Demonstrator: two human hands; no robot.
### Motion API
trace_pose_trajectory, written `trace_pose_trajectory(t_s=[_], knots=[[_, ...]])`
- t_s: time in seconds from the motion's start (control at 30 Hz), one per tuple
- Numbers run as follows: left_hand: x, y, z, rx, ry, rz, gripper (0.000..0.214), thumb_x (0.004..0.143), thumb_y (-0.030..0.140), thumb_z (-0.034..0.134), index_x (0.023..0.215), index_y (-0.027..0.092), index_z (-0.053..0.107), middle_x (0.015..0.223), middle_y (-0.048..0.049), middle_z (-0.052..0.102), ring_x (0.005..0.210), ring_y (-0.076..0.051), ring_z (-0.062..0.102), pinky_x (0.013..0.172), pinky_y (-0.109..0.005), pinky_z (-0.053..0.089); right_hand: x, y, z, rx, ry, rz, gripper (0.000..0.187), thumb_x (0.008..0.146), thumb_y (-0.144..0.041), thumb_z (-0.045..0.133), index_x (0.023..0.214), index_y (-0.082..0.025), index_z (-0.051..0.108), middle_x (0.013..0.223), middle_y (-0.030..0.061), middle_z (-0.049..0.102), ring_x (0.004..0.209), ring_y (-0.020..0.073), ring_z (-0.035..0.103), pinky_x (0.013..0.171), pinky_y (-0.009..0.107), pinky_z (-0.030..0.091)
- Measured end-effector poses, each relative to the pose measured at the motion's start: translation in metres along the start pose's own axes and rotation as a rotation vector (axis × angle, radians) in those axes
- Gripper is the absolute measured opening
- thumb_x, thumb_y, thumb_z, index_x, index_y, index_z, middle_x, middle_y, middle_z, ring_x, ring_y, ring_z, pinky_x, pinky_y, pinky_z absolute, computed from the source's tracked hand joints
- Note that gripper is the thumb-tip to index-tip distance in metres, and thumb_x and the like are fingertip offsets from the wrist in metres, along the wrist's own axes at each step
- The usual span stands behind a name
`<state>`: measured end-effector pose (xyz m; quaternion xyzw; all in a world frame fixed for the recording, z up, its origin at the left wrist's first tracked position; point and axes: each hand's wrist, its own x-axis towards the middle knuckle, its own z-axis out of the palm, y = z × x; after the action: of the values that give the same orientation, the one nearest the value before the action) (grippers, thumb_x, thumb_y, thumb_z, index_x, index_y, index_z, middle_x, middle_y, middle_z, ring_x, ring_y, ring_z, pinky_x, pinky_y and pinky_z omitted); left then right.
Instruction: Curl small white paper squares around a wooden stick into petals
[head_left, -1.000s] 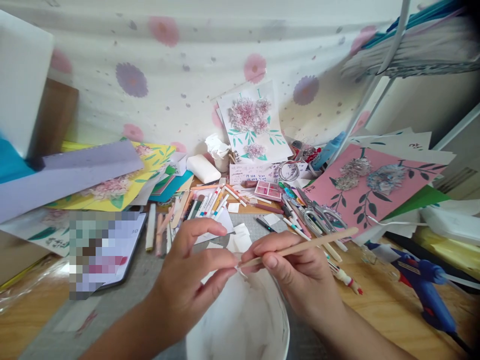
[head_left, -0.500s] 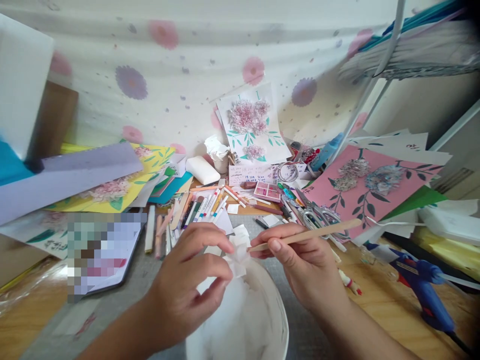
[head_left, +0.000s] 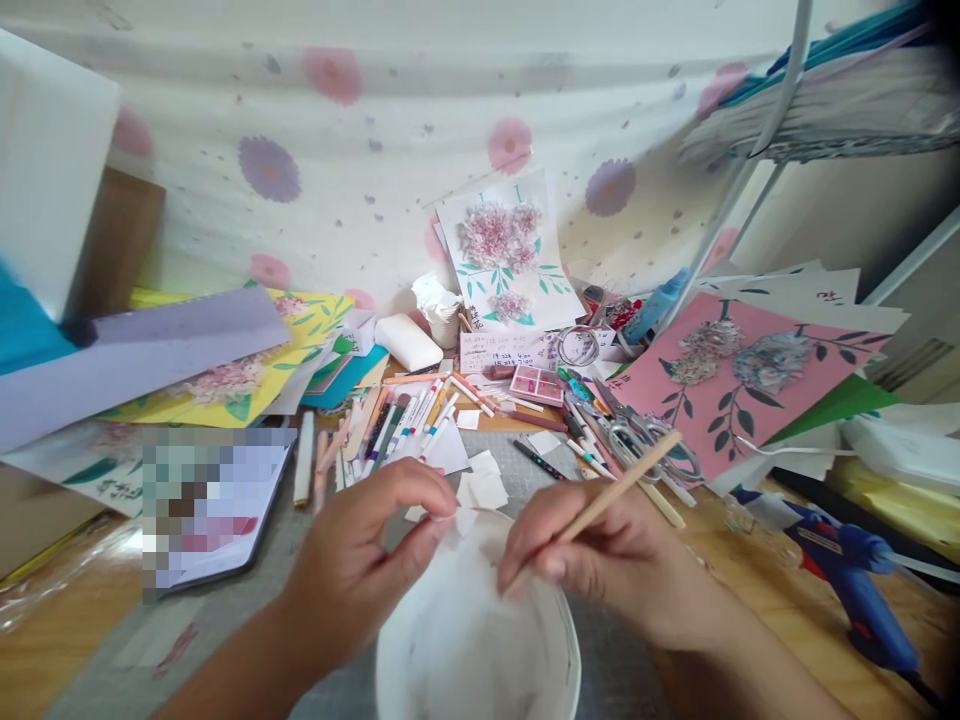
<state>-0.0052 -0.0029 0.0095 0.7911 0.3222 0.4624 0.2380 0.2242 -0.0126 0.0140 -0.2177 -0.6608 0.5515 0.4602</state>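
- Your left hand (head_left: 360,560) hovers over the near rim of a white bowl (head_left: 559,640), thumb and forefinger pinched shut on a small scrap of white tissue paper (head_left: 459,520).
- Your right hand (head_left: 607,560) is closed around a thin wooden stick (head_left: 619,487) in a pencil grip; its lower tip sits just beside the scrap, over the bowl, and its upper end slants up and to the right.
- The step in hand looks like shaping or crimping the tissue scrap against the stick tip. A next move would call for a light, steady pinch, since such thin paper is likely to tear.
- The white bowl sits at the near edge of the table, directly under both hands. Its contents look pale and soft (too blurred to say what they are).
- A small pink paint palette (head_left: 535,384) lies further back among scattered markers.
- More white paper squares (head_left: 484,480) lie on the grey mat just beyond the bowl.
- A blue glue gun (head_left: 851,570) rests well to your right.
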Motion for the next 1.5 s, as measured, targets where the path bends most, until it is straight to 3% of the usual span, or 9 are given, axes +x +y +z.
trace_pose_trajectory(t_s=[0.1,0.3,0.4,0.67,1.0,1.5], knots=[[-0.002,-0.003,0.002,0.043,0.029,-0.070,0.024,0.083,0.006,0.062,0.095,0.027,0.063,0.086,0.0024,0.070,0.083,-0.015,0.068,0.073,-0.023,0.052,-0.001,-0.004,0.004,-0.083,-0.100,0.005,0.016,0.090,-0.027,0.066,0.094,-0.017,0.078,0.082,0.0080,0.076,0.075,0.0170,0.070,0.068,0.029,0.058],[0.001,0.001,0.005,-0.055,-0.050,-0.079,0.016,0.084,0.007,0.064,0.081,0.023,0.064,0.083,0.0014,0.073,0.079,-0.015,0.071,0.074,-0.024,0.054,-0.001,0.008,0.011,0.067,0.232,-0.160,0.013,0.090,-0.026,0.067,0.099,-0.028,0.076,0.089,0.0024,0.079,0.083,0.0157,0.071,0.075,0.027,0.057],[0.004,0.003,0.006,-0.060,-0.065,-0.059,0.017,0.083,0.006,0.064,0.082,0.023,0.066,0.084,0.0017,0.074,0.080,-0.014,0.071,0.075,-0.022,0.054,-0.001,0.012,0.015,0.063,0.294,-0.196,0.013,0.090,-0.024,0.068,0.099,-0.028,0.077,0.093,0.0025,0.079,0.087,0.0162,0.072,0.078,0.027,0.057],[0.005,0.006,0.008,-0.015,-0.051,-0.024,0.015,0.082,0.009,0.068,0.079,0.023,0.069,0.079,0.0041,0.074,0.073,-0.010,0.071,0.069,-0.017,0.053,0.001,0.009,0.021,0.002,0.253,-0.221,0.016,0.090,-0.020,0.067,0.101,-0.026,0.077,0.091,0.0037,0.080,0.086,0.0159,0.072,0.074,0.025,0.056],[0.002,0.005,0.005,0.037,-0.078,-0.060,0.010,0.083,0.016,0.069,0.075,0.022,0.068,0.071,0.0027,0.074,0.065,-0.013,0.071,0.061,-0.020,0.053,0.001,0.010,0.021,0.015,0.225,-0.221,0.018,0.090,-0.017,0.065,0.102,-0.026,0.076,0.092,0.0042,0.080,0.087,0.0164,0.072,0.074,0.026,0.055],[0.000,-0.001,0.006,0.061,-0.087,-0.067,0.007,0.083,0.018,0.068,0.079,0.025,0.067,0.073,0.0047,0.075,0.066,-0.013,0.070,0.062,-0.021,0.052,0.002,0.012,0.022,-0.020,0.230,-0.237,0.019,0.091,-0.016,0.065,0.103,-0.026,0.076,0.089,0.0041,0.079,0.084,0.0157,0.071,0.071,0.026,0.055]])
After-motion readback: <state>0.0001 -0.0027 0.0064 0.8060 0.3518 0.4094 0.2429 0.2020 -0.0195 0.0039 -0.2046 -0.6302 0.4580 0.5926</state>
